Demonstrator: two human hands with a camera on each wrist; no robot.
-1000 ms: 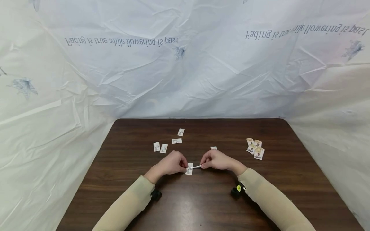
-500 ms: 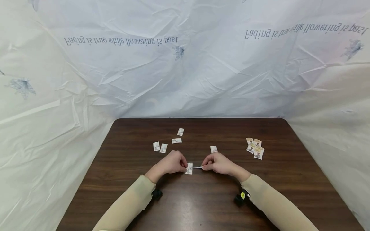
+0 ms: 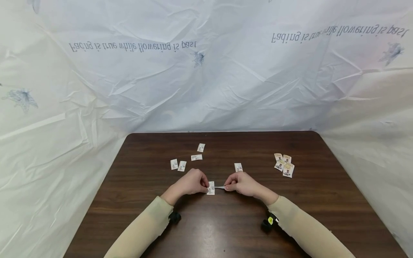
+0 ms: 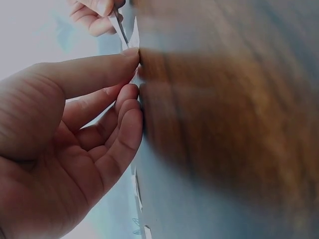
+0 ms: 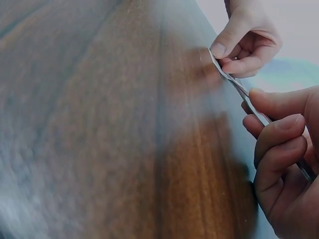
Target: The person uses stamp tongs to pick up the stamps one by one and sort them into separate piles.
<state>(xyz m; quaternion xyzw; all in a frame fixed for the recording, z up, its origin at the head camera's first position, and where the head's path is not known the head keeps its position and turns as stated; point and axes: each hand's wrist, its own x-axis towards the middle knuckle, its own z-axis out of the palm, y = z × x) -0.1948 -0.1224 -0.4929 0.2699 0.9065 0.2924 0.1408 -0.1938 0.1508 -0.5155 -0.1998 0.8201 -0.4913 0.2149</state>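
In the head view my left hand (image 3: 193, 182) pinches the left edge of a small white printed paper piece (image 3: 211, 190) just over the table. My right hand (image 3: 244, 184) grips slim metal tweezers (image 3: 220, 187), whose tips point left and meet the paper's right edge. Seen from the left wrist, the paper (image 4: 135, 36) stands up beyond my thumb, with the tweezers (image 4: 118, 27) at its lower part. The right wrist view has the tweezers (image 5: 254, 107) running between thumb and fingers, their back end emerging below the hand.
Another white piece (image 3: 238, 167) lies just behind my right hand. Several similar ones, such as this paper piece (image 3: 196, 157), are scattered at the back left. An overlapping group of yellow-and-white printed pieces (image 3: 288, 170) lies at the right of the brown table (image 3: 206, 229).
The tweezer tips have drawn back from over the paper's middle to its right edge. My right hand moved slightly toward me, uncovering more of the piece behind it. My left hand stays put.
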